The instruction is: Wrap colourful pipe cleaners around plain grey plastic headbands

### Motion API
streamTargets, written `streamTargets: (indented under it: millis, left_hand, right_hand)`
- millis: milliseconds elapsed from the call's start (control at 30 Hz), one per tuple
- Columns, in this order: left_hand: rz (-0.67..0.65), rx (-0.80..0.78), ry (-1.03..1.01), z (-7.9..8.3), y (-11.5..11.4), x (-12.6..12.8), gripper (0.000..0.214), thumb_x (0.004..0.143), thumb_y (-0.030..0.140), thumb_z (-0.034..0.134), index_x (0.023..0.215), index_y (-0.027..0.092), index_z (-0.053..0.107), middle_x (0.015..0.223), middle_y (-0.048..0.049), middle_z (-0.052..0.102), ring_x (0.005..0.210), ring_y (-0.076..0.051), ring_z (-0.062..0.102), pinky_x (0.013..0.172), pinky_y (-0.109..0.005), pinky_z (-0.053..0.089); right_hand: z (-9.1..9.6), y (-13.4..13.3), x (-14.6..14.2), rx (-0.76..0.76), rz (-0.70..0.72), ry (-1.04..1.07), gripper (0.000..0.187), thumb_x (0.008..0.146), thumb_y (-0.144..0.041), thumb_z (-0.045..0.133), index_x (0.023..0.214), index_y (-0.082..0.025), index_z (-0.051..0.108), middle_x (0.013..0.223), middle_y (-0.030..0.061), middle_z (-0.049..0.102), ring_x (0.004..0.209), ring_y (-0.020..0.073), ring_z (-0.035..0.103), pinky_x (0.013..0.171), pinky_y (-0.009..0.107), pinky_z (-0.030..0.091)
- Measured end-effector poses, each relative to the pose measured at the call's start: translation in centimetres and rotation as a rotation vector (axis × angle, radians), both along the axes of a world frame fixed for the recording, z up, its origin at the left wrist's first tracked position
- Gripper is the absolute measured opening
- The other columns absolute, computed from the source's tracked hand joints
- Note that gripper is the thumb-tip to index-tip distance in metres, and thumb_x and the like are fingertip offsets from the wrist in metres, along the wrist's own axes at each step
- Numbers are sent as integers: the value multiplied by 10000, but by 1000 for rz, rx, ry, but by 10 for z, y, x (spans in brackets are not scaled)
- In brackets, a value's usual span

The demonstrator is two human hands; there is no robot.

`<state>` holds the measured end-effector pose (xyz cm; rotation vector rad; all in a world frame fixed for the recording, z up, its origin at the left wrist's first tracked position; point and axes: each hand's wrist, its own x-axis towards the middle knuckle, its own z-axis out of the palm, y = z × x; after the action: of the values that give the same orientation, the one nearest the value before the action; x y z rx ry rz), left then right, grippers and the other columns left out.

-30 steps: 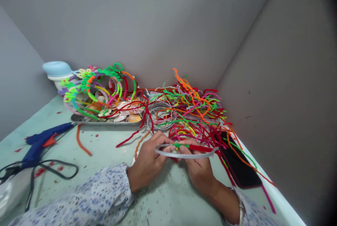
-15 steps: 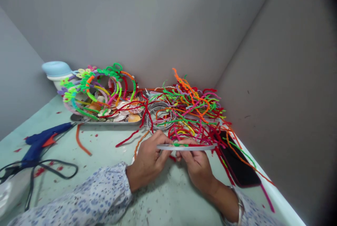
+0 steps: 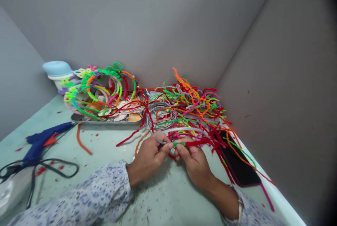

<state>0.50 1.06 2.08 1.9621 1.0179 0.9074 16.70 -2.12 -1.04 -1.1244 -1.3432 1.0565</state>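
Note:
Both my hands hold a thin grey hoop [image 3: 188, 128] between them, its far side arching above my fingers. Red pipe cleaner [image 3: 198, 142] is wrapped along its near right side, and a short green pipe cleaner wrap [image 3: 179, 144] sits beside the red. My left hand [image 3: 149, 154] pinches the bare grey part at the left, with its thumb by the end of the green. Thumb and fingers of my right hand [image 3: 196, 163] are pressed on the green wrap. The right fingertips are partly hidden behind the hoop.
Behind my hands lie a tangled pile of pipe cleaners [image 3: 195, 101] and grey coiled rings [image 3: 160, 125]. A metal tray [image 3: 113, 123] holds shells, with wrapped colourful hoops [image 3: 91, 96] on it. A blue glue gun [image 3: 39, 141] lies left, a phone [image 3: 240, 166] right, a blue-lidded cup [image 3: 57, 68] at back left.
The hoop has tipped from nearly edge-on, so its far side now stands higher and its wrapped near side shows. Both hands stay in nearly the same place.

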Motion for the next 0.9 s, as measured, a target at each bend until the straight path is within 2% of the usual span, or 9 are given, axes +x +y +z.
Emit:
streamTargets:
  millis: [167, 300, 433, 700, 900]
  left_hand:
    - [-25, -169, -100, 2, 2, 3, 234, 878, 289, 507, 681, 167, 542, 665, 7, 545, 654, -139, 488, 625, -255, 363]
    - [-13, -302, -172, 3, 4, 5, 251, 836, 325, 551, 640, 172, 516, 596, 21, 493, 588, -127, 441, 580, -249, 342]
    - [6, -375, -213, 1, 6, 4, 255, 793, 330, 589, 609, 172, 511, 559, 33, 460, 551, -114, 410, 556, -243, 331]
    - [-43, -531, -338, -3, 7, 6, 192, 745, 249, 602, 589, 177, 517, 523, 34, 508, 536, -122, 486, 556, -255, 371]
    - [-14, -604, -371, -2, 8, 7, 186, 726, 225, 625, 581, 169, 523, 547, 22, 526, 541, -112, 475, 561, -253, 368]
  right_hand:
    - [-2, 1, 1, -9, 4, -74, 269, 929, -353, 481, 778, -161, 594, 677, 3, 565, 594, 132, 550, 569, 250, 452]
    - [-2, 2, 2, 1, 11, -111, 261, 935, -348, 472, 786, -166, 585, 656, -3, 560, 600, 137, 545, 586, 257, 446]
    - [-2, 2, 2, -8, 25, -126, 256, 938, -357, 469, 804, -168, 579, 658, -6, 558, 600, 138, 545, 586, 256, 443]
    - [-2, 1, 1, -24, 26, -142, 244, 931, -365, 473, 832, -168, 577, 648, -9, 556, 600, 143, 553, 595, 261, 446]
    - [-2, 2, 2, -19, 23, -156, 265, 932, -375, 468, 807, -171, 584, 651, -2, 564, 602, 145, 552, 593, 258, 446]
